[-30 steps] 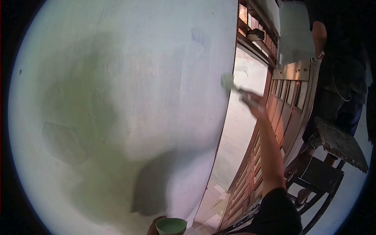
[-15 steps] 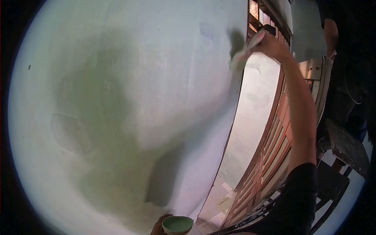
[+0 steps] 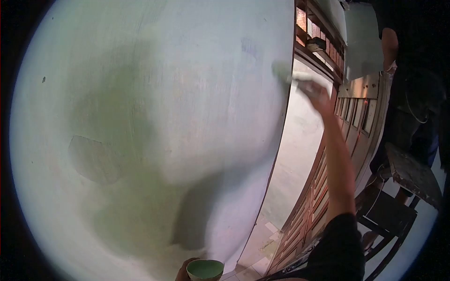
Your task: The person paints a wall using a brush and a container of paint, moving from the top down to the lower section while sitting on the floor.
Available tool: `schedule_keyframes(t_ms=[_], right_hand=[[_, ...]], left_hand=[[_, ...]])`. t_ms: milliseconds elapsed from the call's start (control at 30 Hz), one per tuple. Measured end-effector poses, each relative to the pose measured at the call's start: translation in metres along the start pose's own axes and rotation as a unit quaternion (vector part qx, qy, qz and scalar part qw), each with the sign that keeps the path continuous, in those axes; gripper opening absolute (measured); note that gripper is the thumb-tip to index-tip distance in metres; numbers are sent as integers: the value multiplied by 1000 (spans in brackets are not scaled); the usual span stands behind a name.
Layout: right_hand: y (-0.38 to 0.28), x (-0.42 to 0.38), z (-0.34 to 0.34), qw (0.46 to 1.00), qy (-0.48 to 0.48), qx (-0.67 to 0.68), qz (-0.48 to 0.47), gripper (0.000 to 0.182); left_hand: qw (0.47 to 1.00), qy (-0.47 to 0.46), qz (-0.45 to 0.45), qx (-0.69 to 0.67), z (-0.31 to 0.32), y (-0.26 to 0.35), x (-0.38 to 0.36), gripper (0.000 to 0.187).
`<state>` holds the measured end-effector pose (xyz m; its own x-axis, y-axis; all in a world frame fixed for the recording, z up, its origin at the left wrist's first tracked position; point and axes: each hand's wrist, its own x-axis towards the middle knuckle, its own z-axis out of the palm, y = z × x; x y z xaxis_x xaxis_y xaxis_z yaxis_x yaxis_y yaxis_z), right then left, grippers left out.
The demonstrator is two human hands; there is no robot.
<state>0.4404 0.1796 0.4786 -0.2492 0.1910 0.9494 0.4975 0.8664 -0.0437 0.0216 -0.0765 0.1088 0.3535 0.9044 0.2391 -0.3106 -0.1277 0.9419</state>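
Note:
My right hand (image 3: 316,93) is raised at the wall's right edge, its fingers closed round a paintbrush (image 3: 284,74) that is partly blurred by motion. The brush head points left, at or very near the pale wall (image 3: 211,103). Low in the view, my left hand (image 3: 184,270) grips the side of a bowl (image 3: 205,270) with green paint in it. Only part of that hand shows beside the bowl. Shadows of my head and arm fall across the wall.
Past the wall's edge are a slatted wooden door (image 3: 309,201) and a barred opening (image 3: 316,33). At the right, a person in dark clothes (image 3: 419,103) is by a dark wooden chair (image 3: 391,210). Floor tiles (image 3: 260,248) show below.
My right hand has come down, and the brush has swung from slanting down-left to pointing left and slightly up. The view has shifted slightly; the bowl stays in my left hand.

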Motion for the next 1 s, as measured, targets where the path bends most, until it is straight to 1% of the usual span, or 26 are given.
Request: schedule_keyframes(t_ms=[33,67,100,133,167,200,233,300,333,367,400,433,467,500,567,633,700,767,800,833,867,900,933,967,1000], right_hand=[[-3,-44,11,993,-40,-8,112,16],[-2,-85,19,981,-76,34,176,15],[-13,-119,21,978,-145,75,127,12],[-29,-140,27,977,-195,23,81,11],[-56,-151,31,969,-226,-26,91,12],[-68,-160,33,963,-227,-47,139,15],[-73,-163,31,965,-209,8,158,12],[-56,-154,17,974,-116,137,134,8],[-35,-150,7,964,-7,199,176,10],[-17,-139,-8,959,82,212,169,13],[-56,-99,-11,958,123,128,227,15],[-55,-76,-20,928,194,177,263,18],[-45,-45,-29,889,293,265,230,18],[-48,-19,-33,871,335,320,164,17],[-32,31,-52,856,303,396,134,21],[-41,76,-44,781,404,456,140,24],[-52,111,-30,781,417,450,114,24],[-50,149,-21,792,392,459,90,21],[-83,148,-5,799,379,459,84,25],[-59,170,-4,820,363,436,70,27],[-35,187,-3,828,397,384,95,26],[-28,192,3,834,427,329,118,25],[-22,186,10,849,415,284,163,20],[-3,174,18,885,387,202,163,17],[21,155,34,897,412,140,74,17]], left_hand=[[1000,-11,8,10,-3,-1,-2,100],[999,-21,17,19,-7,-3,-5,101],[999,-31,27,28,-11,-7,-8,101],[998,-39,40,35,-16,-12,-10,101],[996,-45,56,46,-23,-18,-10,102],[994,-49,73,57,-32,-26,-9,102],[994,-46,77,60,-30,-28,-12,102],[994,-40,83,65,-28,-32,-13,103],[994,-38,84,66,-26,-34,-15,104],[994,-34,85,67,-25,-36,-18,104],[993,-28,87,68,-23,-40,-20,105],[993,-22,89,69,-22,-43,-23,106],[993,-17,90,71,-22,-47,-25,106],[993,-12,88,72,-22,-51,-29,107],[994,-5,81,76,-24,-64,-38,108],[993,-1,80,84,-31,-69,-40,110],[992,1,89,85,-34,-72,-34,111],[991,6,101,84,-37,-75,-21,112],[991,12,101,87,-41,-76,-20,113],[991,16,98,91,-45,-78,-21,113],[990,28,90,103,-50,-79,-22,113],[989,38,82,115,-54,-82,-21,113],[989,38,79,115,-59,-85,-21,113],[988,38,89,124,-64,-89,-20,112],[986,37,98,130,-70,-95,-22,112]])
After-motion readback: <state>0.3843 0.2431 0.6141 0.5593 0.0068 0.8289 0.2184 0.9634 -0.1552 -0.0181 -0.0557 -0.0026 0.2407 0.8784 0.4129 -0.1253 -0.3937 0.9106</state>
